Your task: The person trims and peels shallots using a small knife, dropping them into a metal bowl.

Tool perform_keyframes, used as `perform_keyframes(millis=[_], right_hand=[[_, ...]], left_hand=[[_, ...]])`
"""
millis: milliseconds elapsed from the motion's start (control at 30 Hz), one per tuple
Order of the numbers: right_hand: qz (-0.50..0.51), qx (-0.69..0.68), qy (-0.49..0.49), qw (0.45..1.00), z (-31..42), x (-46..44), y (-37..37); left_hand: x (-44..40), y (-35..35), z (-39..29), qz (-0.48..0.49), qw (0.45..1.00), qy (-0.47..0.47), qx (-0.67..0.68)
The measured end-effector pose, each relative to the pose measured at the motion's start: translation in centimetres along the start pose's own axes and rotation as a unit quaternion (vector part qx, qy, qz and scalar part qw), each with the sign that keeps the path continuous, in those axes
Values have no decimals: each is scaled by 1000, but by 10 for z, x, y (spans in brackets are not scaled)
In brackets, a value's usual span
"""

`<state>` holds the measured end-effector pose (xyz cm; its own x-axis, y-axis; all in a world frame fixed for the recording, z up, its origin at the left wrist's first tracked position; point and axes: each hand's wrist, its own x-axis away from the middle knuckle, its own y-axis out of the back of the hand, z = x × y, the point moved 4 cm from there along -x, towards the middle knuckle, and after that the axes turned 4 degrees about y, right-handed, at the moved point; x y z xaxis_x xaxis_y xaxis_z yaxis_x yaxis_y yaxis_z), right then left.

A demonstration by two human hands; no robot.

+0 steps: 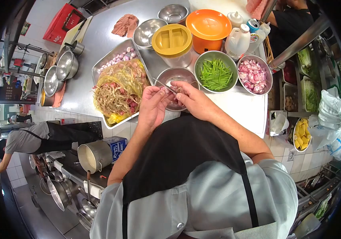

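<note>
Over a steel bowl point(166, 72), my two hands are close together with fingers pinched. My right hand point(197, 100) grips a small knife point(163, 84), its thin blade pointing toward the left hand. My left hand point(153, 104) is closed around a small purplish shallot, mostly hidden by the fingers. Left of the bowl, a metal tray point(118, 124) holds whole shallots point(122, 55) and a yellow plastic bag point(128, 73) with dry, stringy shallots point(113, 95) spilling out. To the right stand a bowl of cut green pieces point(216, 75) and a bowl of peeled shallots point(253, 75).
Behind the bowls are a yellow-lidded container point(172, 40), an orange tub point(208, 26), a white bottle point(238, 40) and steel bowls point(148, 34). A pink cloth point(125, 25) lies at the back. A co-worker point(39, 137) stands at the left; another person point(294, 20) is at upper right.
</note>
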<state>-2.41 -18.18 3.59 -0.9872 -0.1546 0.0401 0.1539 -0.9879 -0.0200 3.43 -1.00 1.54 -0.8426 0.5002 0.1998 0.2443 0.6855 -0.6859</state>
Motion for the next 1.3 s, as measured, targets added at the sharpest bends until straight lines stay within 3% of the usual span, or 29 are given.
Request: perform_keyframes(millis=[100, 400, 600, 900, 1300], right_hand=[[11, 28, -14, 999, 12, 2, -1], [-15, 117, 76, 990, 18, 1, 0], [-15, -106, -37, 994, -6, -7, 1], [2, -134, -146, 980, 18, 4, 5], [11, -154, -171, 973, 11, 6, 4]], left_hand=[[0, -1, 0, -10, 999, -17, -35], [0, 3, 0, -4, 999, -38, -33], [0, -5, -4, 5, 1000, 8, -4], [-4, 5, 3, 7, 998, 45, 42], [0, 7, 3, 47, 992, 84, 82]])
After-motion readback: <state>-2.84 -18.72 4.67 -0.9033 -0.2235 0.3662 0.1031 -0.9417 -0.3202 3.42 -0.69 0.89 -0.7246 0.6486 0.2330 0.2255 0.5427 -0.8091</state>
